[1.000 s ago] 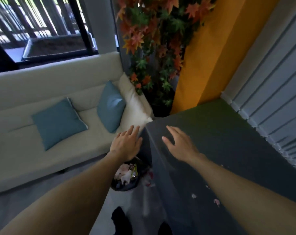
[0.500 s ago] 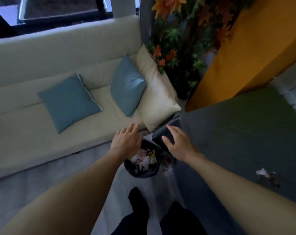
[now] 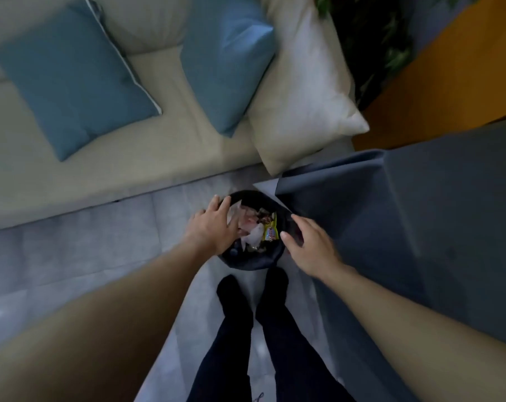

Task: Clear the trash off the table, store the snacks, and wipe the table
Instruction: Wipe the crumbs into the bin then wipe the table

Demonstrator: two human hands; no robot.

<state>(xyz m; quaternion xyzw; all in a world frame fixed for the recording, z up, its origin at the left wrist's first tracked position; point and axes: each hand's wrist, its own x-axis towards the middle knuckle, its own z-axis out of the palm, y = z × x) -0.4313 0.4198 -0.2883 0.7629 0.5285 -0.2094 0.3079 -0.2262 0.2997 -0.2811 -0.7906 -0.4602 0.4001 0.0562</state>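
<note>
Hovering over the black trash bin [image 3: 247,261] on the floor, the left hand [image 3: 214,227] sits above its left rim and the right hand [image 3: 309,245] at its right rim, both with fingers straight, loosely spread and holding nothing. Motion blur leaves it unclear whether either touches the rim. Crumpled wrappers [image 3: 256,227] fill the bin, just beside the grey-draped table [image 3: 449,213].

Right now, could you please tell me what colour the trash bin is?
Black trash bin, head view.
</note>
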